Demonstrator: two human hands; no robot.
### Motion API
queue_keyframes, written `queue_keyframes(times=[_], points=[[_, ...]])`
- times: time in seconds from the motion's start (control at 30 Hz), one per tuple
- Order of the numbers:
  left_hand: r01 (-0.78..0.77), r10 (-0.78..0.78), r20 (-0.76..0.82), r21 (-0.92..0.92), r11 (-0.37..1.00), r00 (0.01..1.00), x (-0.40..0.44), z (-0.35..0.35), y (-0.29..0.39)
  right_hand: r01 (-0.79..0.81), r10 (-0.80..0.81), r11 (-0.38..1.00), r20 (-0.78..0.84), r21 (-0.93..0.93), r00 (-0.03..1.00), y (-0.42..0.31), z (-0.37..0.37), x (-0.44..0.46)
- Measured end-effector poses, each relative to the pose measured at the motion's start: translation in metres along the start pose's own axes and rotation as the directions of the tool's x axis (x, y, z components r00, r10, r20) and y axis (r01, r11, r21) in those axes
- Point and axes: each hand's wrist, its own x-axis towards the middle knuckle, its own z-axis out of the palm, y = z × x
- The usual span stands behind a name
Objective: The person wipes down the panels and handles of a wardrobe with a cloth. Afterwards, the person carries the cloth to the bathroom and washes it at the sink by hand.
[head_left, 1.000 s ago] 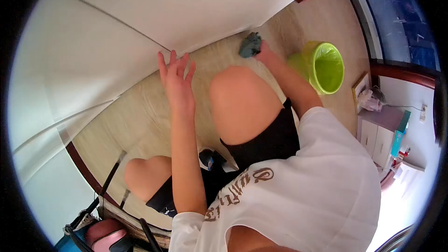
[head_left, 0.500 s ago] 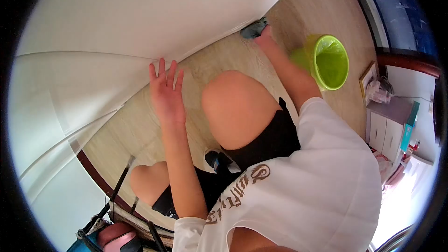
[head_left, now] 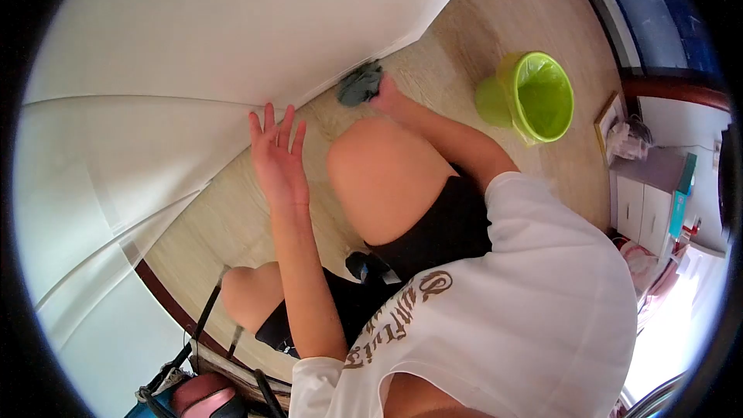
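Observation:
My right hand (head_left: 386,95) grips a dark grey-green cloth (head_left: 359,84), which lies against the floor (head_left: 441,70) along the foot of the white wall panel (head_left: 255,23). The fingers are partly covered by the cloth. My left hand (head_left: 277,159) is raised, palm towards me, with its fingers spread and nothing in it. Its fingertips are close to the lower edge of the white panel; whether they touch it I cannot tell. My bent knee (head_left: 383,178) is between the two forearms.
A bright green bin (head_left: 495,101) with a clear liner stands on the floor to the right of my right arm. Farther right is a white drawer cabinet (head_left: 642,205). A pink and blue bag (head_left: 203,396) is at the lower left beside black poles (head_left: 205,310).
My right hand has drawn the cloth along the base of the panel, leftward and towards me. My left hand stays almost where it was.

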Motion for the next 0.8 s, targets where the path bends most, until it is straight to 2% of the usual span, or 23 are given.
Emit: queue_keyframes(times=[0.13,0.2,0.27,0.33,0.4,0.47,0.5,0.57,0.7,0.77,0.8], points=[[-0.005,0.005,0.026,0.015,1.0,1.0,-0.003,-0.002,0.002,-0.048,0.048,0.999,0.018,0.017,0.999,0.004,0.01,-0.017],[0.01,-0.01,0.026,-0.004,1.0,1.0,0.0,-0.004,0.002,0.117,-0.093,0.983,-0.162,0.142,0.982,-0.019,0.025,-0.036],[0.011,-0.011,0.028,-0.011,1.0,1.0,-0.003,-0.002,0.004,0.286,-0.285,0.955,-0.018,0.077,0.958,-0.06,0.004,-0.016],[0.01,-0.009,0.035,-0.023,1.0,0.999,-0.003,0.0,0.004,0.275,-0.276,0.958,0.006,0.08,0.961,-0.11,-0.049,0.029],[0.002,0.0,0.041,-0.036,0.999,0.999,-0.002,-0.001,0.0,0.272,-0.276,0.959,0.04,0.08,0.96,-0.144,-0.063,0.033],[0.003,0.001,0.049,-0.068,0.998,0.999,-0.001,-0.003,-0.002,0.283,-0.286,0.958,0.221,0.044,0.932,-0.16,-0.052,0.009],[0.015,-0.012,0.04,-0.09,0.996,0.999,-0.001,-0.003,-0.003,0.295,-0.297,0.955,0.236,0.043,0.925,-0.165,-0.038,-0.003],[0.019,-0.015,0.028,-0.144,0.989,0.999,-0.002,-0.003,0.001,0.398,-0.406,0.911,-0.071,-0.106,0.911,-0.16,0.009,-0.042],[0.076,-0.062,0.061,-0.267,0.961,0.996,-0.006,0.0,0.008,0.421,-0.42,0.906,0.026,-0.035,0.907,-0.177,0.03,-0.068],[0.068,-0.05,0.072,-0.265,0.962,0.996,-0.008,-0.001,0.012,0.449,-0.442,0.894,0.177,0.004,0.879,-0.181,0.044,-0.088],[0.067,-0.051,0.067,-0.266,0.962,0.996,-0.009,-0.002,0.014,0.459,-0.452,0.888,0.194,0.011,0.871,-0.183,0.054,-0.098]])
